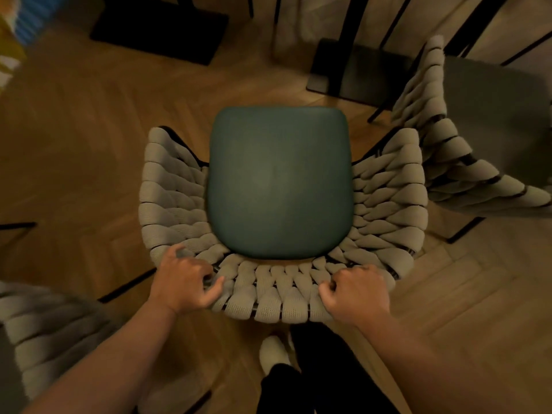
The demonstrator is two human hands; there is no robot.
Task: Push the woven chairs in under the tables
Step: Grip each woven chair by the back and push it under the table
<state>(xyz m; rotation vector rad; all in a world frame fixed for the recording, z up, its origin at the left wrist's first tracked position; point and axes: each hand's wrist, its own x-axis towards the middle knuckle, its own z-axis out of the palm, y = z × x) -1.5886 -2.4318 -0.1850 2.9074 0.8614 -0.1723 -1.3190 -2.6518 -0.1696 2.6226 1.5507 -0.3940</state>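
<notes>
Item: woven chair (176,186), green seat cushion (279,183) facing away from me. My left hand (182,282) and right hand (358,289) each grip its back rim, well apart, equally near. Black table base (355,70) lies beyond the chair's front, slightly right; I judge the push runs straight forward.

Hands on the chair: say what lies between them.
Head view: only the woven chair back runs between the left hand and right hand; both grip it.
</notes>
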